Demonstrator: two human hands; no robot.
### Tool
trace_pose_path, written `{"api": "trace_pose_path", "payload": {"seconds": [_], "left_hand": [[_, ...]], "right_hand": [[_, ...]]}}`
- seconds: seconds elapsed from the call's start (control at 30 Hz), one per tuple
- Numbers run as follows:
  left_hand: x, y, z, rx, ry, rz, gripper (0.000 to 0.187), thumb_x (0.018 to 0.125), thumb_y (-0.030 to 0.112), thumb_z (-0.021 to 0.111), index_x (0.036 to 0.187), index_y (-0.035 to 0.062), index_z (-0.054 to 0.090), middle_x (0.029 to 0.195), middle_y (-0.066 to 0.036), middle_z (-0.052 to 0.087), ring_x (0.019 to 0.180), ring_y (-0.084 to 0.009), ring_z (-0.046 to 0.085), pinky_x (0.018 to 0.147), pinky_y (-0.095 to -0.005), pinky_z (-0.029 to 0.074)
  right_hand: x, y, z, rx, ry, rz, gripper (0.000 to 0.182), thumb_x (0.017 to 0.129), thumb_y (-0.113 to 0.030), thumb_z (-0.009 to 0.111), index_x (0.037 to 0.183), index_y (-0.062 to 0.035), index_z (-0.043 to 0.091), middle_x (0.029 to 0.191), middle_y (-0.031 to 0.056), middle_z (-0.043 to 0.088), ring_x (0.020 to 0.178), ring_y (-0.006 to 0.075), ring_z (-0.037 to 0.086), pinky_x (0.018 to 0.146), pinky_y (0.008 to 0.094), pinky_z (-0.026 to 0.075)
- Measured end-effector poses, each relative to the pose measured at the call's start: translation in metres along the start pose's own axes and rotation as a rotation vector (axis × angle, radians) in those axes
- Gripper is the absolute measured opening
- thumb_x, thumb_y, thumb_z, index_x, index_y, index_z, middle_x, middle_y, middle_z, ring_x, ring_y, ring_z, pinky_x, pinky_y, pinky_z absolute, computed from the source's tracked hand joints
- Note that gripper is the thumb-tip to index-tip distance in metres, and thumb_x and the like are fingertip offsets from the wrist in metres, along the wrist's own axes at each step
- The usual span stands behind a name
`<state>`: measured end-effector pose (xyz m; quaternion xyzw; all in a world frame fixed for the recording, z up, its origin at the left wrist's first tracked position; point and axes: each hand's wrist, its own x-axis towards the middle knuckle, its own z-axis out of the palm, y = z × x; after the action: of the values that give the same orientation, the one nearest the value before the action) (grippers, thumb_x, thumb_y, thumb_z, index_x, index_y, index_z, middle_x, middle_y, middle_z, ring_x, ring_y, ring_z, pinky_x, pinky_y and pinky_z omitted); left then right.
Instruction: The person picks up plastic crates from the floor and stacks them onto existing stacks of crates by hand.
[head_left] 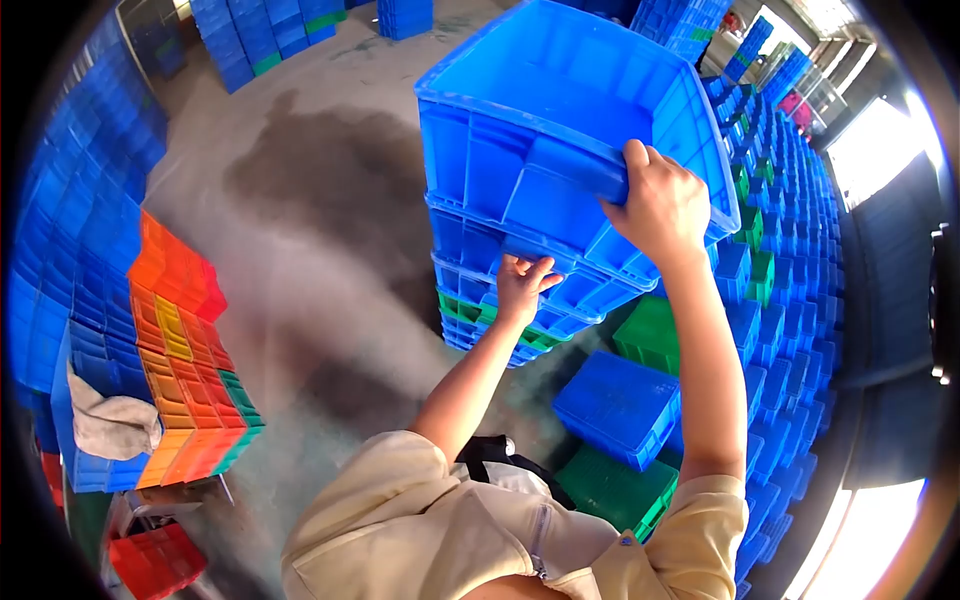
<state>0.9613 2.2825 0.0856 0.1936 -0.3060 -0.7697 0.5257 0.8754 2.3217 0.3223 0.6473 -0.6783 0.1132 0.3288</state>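
In front of me stands a tall stack of plastic crates, mostly blue with a green one low down. The top blue crate (570, 175) has its open side up, and no contents show in the part of its inside that I see. My right hand (665, 200) is closed over its near rim at the right, the thumb outside. Lower down, my left hand (525, 290) has its fingers curled at the handle ledge of the second blue crate (470, 235). Its fingertips are partly hidden under that ledge.
Many blue crates (790, 270) stand in rows on the right. Near my right side are a green crate (650, 335), a blue crate (620, 405) and another green crate (615, 490). On the left are orange crates (175, 265), a grey cloth (110, 415) and a red crate (155, 560).
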Motion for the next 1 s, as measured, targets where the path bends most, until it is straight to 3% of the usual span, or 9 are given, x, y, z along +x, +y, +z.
{"api": "trace_pose_path", "payload": {"seconds": [0.23, 0.3, 0.43, 0.57, 0.7, 0.8, 0.9, 0.97, 1.0], "left_hand": [[0.001, 0.001, -0.005, 0.076, -0.061, 0.027, 0.019, 0.078, 0.008, 0.058, 0.094, 0.0060, 0.046, 0.081, -0.006, 0.057, 0.069, -0.0145, 0.057, 0.055, -0.0273, 0.053], [-0.006, -0.007, -0.015, 0.191, -0.090, 0.012, 0.018, 0.080, 0.009, 0.056, 0.094, 0.0056, 0.044, 0.078, -0.007, 0.057, 0.063, -0.0152, 0.057, 0.055, -0.0280, 0.052], [-0.066, -0.056, -0.136, 0.518, -0.401, -0.291, 0.013, 0.083, 0.011, 0.053, 0.089, 0.0065, 0.042, 0.064, -0.005, 0.052, 0.057, -0.0128, 0.054, 0.053, -0.0245, 0.048], [-0.199, -0.024, -0.341, 1.902, -1.303, -0.745, 0.037, 0.073, 0.027, 0.062, 0.096, 0.0019, 0.048, 0.086, -0.014, 0.059, 0.078, -0.0267, 0.057, 0.066, -0.0374, 0.045], [-0.295, 0.068, -0.496, 2.001, -1.195, -1.133, 0.029, 0.080, 0.028, 0.050, 0.097, 0.0058, 0.053, 0.091, -0.005, 0.058, 0.080, -0.0222, 0.055, 0.069, -0.0371, 0.044], [-0.308, 0.078, -0.511, 1.992, -1.030, -1.284, 0.026, 0.080, 0.028, 0.050, 0.097, 0.0089, 0.051, 0.091, -0.005, 0.058, 0.079, -0.0206, 0.055, 0.069, -0.0359, 0.044], [-0.290, 0.052, -0.497, 1.887, -0.867, -1.290, 0.023, 0.080, 0.028, 0.050, 0.097, 0.0120, 0.050, 0.090, -0.004, 0.057, 0.078, -0.0190, 0.055, 0.068, -0.0348, 0.043], [-0.267, 0.014, -0.480, 1.726, -0.710, -1.268, 0.022, 0.080, 0.028, 0.050, 0.097, 0.0141, 0.049, 0.090, -0.004, 0.057, 0.078, -0.0179, 0.054, 0.068, -0.0340, 0.043], [-0.249, -0.012, -0.474, 1.576, -0.603, -1.266, 0.021, 0.081, 0.028, 0.050, 0.097, 0.0152, 0.049, 0.090, -0.004, 0.057, 0.077, -0.0174, 0.054, 0.068, -0.0336, 0.043]], "right_hand": [[-0.007, -0.014, -0.021, -0.030, -0.230, 0.132, 0.051, 0.058, -0.028, 0.069, 0.099, -0.0072, 0.046, 0.097, 0.0081, 0.051, 0.096, 0.0242, 0.050, 0.077, 0.0370, 0.039], [-0.018, -0.016, -0.007, -0.137, 0.141, 0.085, 0.060, 0.056, -0.028, 0.071, 0.106, -0.0072, 0.046, 0.106, 0.0104, 0.048, 0.103, 0.0258, 0.046, 0.081, 0.0383, 0.038], [-0.107, -0.060, 0.035, 0.175, 0.153, 0.160, 0.069, 0.057, -0.016, 0.063, 0.120, -0.0031, 0.037, 0.118, 0.0158, 0.041, 0.116, 0.0364, 0.034, 0.094, 0.0458, 0.029], [-0.386, -0.166, 0.089, 0.199, -0.650, 0.247, 0.052, 0.071, -0.026, 0.053, 0.117, -0.0061, 0.043, 0.118, 0.0113, 0.045, 0.118, 0.0316, 0.033, 0.099, 0.0452, 0.023], [-0.668, -0.262, -0.039, 0.411, -1.753, 1.128, 0.036, 0.074, -0.025, 0.053, 0.108, -0.0120, 0.051, 0.108, 0.0110, 0.054, 0.104, 0.0248, 0.049, 0.091, 0.0387, 0.036], [-0.763, -0.341, -0.191, 0.135, -1.475, 2.241, 0.034, 0.070, -0.019, 0.053, 0.101, -0.0041, 0.055, 0.104, 0.0174, 0.055, 0.101, 0.0316, 0.050, 0.085, 0.0396, 0.041], [-0.856, -0.444, -0.271, -0.345, -0.380, 2.954, 0.028, 0.069, -0.017, 0.053, 0.092, -0.0007, 0.057, 0.080, 0.0137, 0.060, 0.066, 0.0221, 0.059, 0.053, 0.0348, 0.047], [-0.838, -0.475, -0.290, -0.243, 0.309, 3.143, 0.025, 0.068, -0.018, 0.054, 0.086, -0.0006, 0.058, 0.073, 0.0099, 0.059, 0.056, 0.0152, 0.054, 0.042, 0.0316, 0.042], [-0.852, -0.502, -0.279, -0.224, 0.042, 3.072, 0.026, 0.069, -0.020, 0.055, 0.085, -0.0010, 0.059, 0.075, 0.0103, 0.060, 0.058, 0.0175, 0.056, 0.045, 0.0325, 0.043]]}}
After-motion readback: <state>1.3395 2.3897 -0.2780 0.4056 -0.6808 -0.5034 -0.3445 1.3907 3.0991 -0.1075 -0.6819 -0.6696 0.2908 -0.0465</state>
